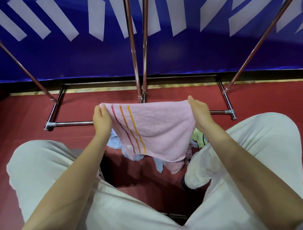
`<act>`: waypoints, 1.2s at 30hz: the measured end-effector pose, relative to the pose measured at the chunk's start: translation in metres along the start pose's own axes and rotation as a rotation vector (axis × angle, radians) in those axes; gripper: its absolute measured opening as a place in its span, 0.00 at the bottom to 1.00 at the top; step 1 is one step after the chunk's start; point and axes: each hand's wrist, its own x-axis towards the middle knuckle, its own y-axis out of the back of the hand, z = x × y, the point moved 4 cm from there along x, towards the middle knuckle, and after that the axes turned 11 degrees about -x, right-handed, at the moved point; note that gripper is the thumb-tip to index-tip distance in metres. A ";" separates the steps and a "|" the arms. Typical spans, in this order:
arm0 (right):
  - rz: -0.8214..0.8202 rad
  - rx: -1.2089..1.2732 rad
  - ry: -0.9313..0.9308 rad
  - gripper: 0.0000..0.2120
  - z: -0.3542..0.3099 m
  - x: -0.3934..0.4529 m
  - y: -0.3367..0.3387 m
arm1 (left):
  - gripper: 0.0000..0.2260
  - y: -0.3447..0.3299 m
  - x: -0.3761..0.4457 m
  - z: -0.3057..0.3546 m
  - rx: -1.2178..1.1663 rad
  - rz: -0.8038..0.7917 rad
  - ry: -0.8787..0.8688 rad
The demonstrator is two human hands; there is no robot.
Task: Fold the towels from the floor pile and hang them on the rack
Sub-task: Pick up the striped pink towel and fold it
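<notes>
1. Head view is showing the left hand (102, 118) and right hand (198, 112) each pinching a top corner of the pink towel (158, 131), stretching it flat, probably for folding
2. Beneath it, the floor pile (168, 163) is lying between the knees
3. Beyond, the rack (137, 67) is standing bare, awaiting towels
</notes>
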 end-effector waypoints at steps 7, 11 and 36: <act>-0.080 0.195 -0.122 0.11 -0.001 -0.006 0.000 | 0.13 -0.006 0.000 0.004 -0.022 -0.008 0.033; -0.067 0.196 -0.031 0.06 -0.007 -0.009 -0.002 | 0.15 -0.002 0.002 0.002 -0.044 0.033 0.077; -0.070 -0.035 0.293 0.11 -0.040 -0.042 -0.082 | 0.10 -0.047 -0.065 0.031 -0.407 -0.160 0.415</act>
